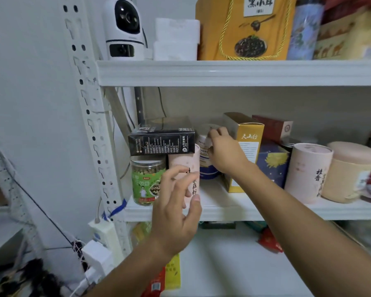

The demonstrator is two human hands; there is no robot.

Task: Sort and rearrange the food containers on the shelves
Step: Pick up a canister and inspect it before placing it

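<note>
On the middle shelf (255, 207), a black box (162, 139) lies across a green-labelled jar of beans (147, 182) and a pink tube (185, 166). My left hand (177, 209) hovers in front of the pink tube, fingers spread, holding nothing. My right hand (224, 152) reaches further back and grips a white and blue jar (207, 166) near its top. A gold box (243, 151) stands right of that jar, with a dark blue box (273, 163), another pink tube (307, 172) and a beige canister (349, 170) beyond.
The top shelf (223, 72) holds a white security camera (124, 28), white foam blocks (176, 39), an orange gift bag (244, 28) and a blue bottle (304, 28). A perforated upright post (88, 108) stands left. Power strips and cables (101, 243) hang below it.
</note>
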